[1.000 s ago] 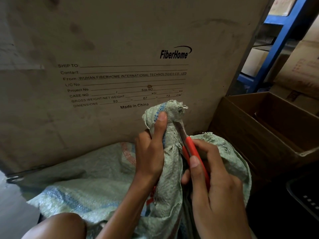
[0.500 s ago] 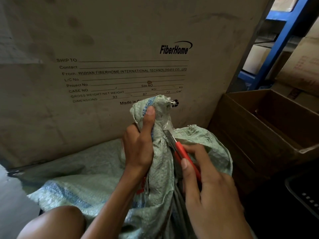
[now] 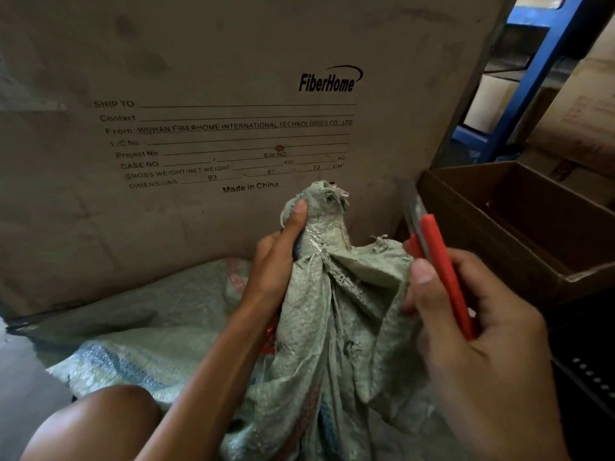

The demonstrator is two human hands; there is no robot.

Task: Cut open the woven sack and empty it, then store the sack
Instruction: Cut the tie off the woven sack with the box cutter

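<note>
Here, the right hand holds a red box knife with its blade up, apart from the sack. The left hand squeezes the bunched neck of the pale green woven sack, which stands on the floor. The neck looks still tied, so cutting, emptying and storing are left. Behind stand an open brown cardboard box, a big printed carton and blue shelves.

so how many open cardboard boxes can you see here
1: the open cardboard box at right, beside the big printed carton. Closed cartons sit on the blue shelving behind; others may be hidden.
</note>
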